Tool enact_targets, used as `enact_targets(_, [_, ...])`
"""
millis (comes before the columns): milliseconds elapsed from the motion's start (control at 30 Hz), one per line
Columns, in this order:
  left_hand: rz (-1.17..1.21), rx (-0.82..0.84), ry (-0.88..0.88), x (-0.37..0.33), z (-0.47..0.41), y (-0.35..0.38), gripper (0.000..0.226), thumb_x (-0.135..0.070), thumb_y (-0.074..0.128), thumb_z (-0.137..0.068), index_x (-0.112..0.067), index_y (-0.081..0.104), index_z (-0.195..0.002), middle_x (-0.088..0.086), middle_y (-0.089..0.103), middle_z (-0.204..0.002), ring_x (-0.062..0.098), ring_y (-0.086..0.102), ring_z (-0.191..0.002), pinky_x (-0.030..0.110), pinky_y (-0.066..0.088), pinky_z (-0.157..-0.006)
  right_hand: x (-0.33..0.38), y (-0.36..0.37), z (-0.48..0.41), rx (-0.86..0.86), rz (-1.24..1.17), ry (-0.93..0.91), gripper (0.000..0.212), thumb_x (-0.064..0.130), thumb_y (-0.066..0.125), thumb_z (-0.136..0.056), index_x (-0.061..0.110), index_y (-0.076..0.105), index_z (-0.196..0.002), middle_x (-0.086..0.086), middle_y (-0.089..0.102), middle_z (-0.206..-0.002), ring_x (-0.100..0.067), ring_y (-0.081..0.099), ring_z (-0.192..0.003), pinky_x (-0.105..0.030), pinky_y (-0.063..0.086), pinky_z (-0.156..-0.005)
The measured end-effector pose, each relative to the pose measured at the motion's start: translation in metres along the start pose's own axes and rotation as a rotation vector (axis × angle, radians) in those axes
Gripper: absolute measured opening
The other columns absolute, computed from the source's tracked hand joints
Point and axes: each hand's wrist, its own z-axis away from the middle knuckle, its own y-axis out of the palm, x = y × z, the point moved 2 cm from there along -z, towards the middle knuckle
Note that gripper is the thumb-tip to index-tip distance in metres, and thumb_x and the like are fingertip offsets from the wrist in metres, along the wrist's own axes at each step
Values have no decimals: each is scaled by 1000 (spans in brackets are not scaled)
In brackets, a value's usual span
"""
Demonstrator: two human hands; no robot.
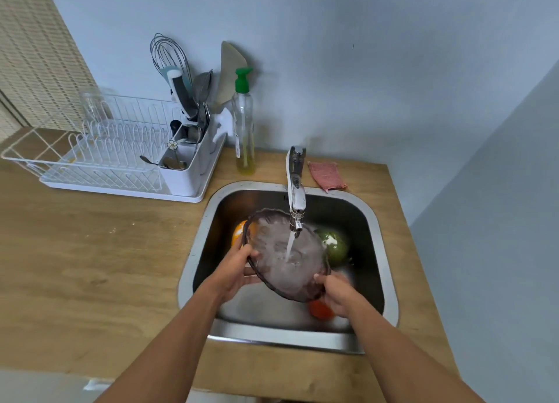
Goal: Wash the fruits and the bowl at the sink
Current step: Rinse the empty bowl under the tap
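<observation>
1. Both forearms reach forward over the near rim of the sink (196, 251), and the two hands hold a dark see-through bowl (287, 254) tilted toward the person under the tap (295, 187).
2. The left hand (234, 269) grips the bowl's left rim, its thumb lying over the edge and its fingers curled behind.
3. The right hand (335, 293) clasps the lower right rim, with the thumb on the inner side and the fingers wrapped beneath.
4. A stream of water (289, 247) falls from the tap into the bowl between the hands and spreads over its inner face.
5. An orange fruit (239, 233) lies in the basin just beyond the left hand, partly covered by the bowl.
6. A green fruit (334, 247) sits beyond the right hand, and a red fruit (320, 310) lies right under that hand, blurred and half hidden.
7. Far beyond the left hand stand a soap bottle (243, 121) with a green pump and a white dish rack (99, 151). The bottle's small label is too small to read.
8. A pink cloth (326, 175) lies on the wooden counter (90, 251) beyond the right hand, beside the tap's base.
9. A small dark mark on the sink's far wall may be lettering, but the tap cuts it off.
</observation>
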Motion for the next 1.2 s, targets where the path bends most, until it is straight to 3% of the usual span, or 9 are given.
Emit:
enact_targets(167, [-157,-149,138,-12,3,-13,45,-16,33,-99,-32,41,-140,7,63,-123,27,62,-111,35,59,-75,1,26,-5,-88,593,-298,42,15,58,-92,12,47,-133,-5,59,-132,-20,57,-115,-28,46,-93])
enact_targets(267, [-202,-212,181,-15,1,-15,47,-19,29,-100,-33,39,-143,8,62,-123,21,61,-108,28,56,-66,9,46,-2,-173,1086,-300,62,24,49,-96,1,22,-148,-17,24,-155,-31,23,-144,-35,25,-115])
enact_targets(367, [-202,-233,148,-10,0,-10,41,-21,28,-100,-31,45,-137,7,63,-121,21,60,-108,39,57,-83,17,59,-3,-296,1448,-225,70,16,37,-98,-2,-3,-152,-23,-14,-160,-38,-13,-149,-45,1,-123])
enact_targets(533, [26,-212,-21,12,0,-3,30,-34,37,-103,-25,52,-127,8,68,-117,28,65,-108,50,55,-91,30,83,-5,-144,1438,-458,65,47,24,-101,14,8,-155,-21,-18,-160,-37,-23,-146,-53,-19,-112])
enact_targets(733, [214,-149,-33,23,-13,-1,35,-34,41,-103,-20,56,-131,11,69,-121,29,67,-107,39,58,-75,32,102,42,437,1176,-688,50,38,42,-100,28,37,-148,2,32,-158,-16,23,-147,-38,12,-121])
enact_targets(833, [184,-158,-20,25,-16,-8,36,-38,37,-104,-21,55,-130,9,68,-121,27,67,-106,39,58,-76,38,73,61,596,1126,-566,25,38,50,-98,30,73,-97,13,69,-92,-3,60,-87,-16,43,-82])
enact_targets(933, [127,-158,-22,27,-20,-11,38,-43,37,-103,-26,52,-132,6,66,-123,28,64,-110,49,56,-85,48,32,45,393,1308,-537,43,36,52,-94,19,53,-55,6,51,-53,-17,52,-57,-30,41,-62])
enact_targets(1033, [68,-154,-27,26,-21,-4,38,-43,40,-102,-28,48,-136,4,65,-123,29,63,-112,52,55,-88,54,14,15,88,1397,-526,31,27,48,-96,6,65,-80,-15,65,-86,-34,64,-93,-33,48,-81])
enact_targets(1200, [34,-125,-63,24,-20,11,38,-43,40,-102,-25,55,-131,9,70,-117,30,68,-103,44,58,-77,51,47,-6,-135,1288,-526,57,38,45,-97,13,33,-147,-15,27,-152,-35,23,-141,-47,24,-117])
